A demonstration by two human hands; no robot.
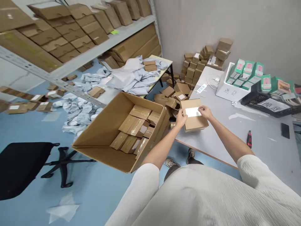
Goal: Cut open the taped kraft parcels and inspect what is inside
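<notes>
A person in a white short-sleeved top works with both hands over a flat brown cardboard box [195, 124] at the left edge of a pale grey table [218, 138]. Across the box's top lies a rectangular white paper label [191, 112]. The right hand [205, 112] pinches the label's right end between its fingers; the left hand [181, 118] curls its fingers at the opposite end, though whether they grip label or cardboard cannot be told. To the right rest a red-and-black box cutter [249, 139] and a black, phone-like slab [285, 130]. Farther back, a white bin [231, 92] and a black plastic crate [251, 101] hold green-and-white packets [248, 69]. At left, a large open brown carton [98, 131] contains small taped cardboard boxes [133, 124], with a black swivel chair [23, 163] beyond it on the blue floor [94, 201].
</notes>
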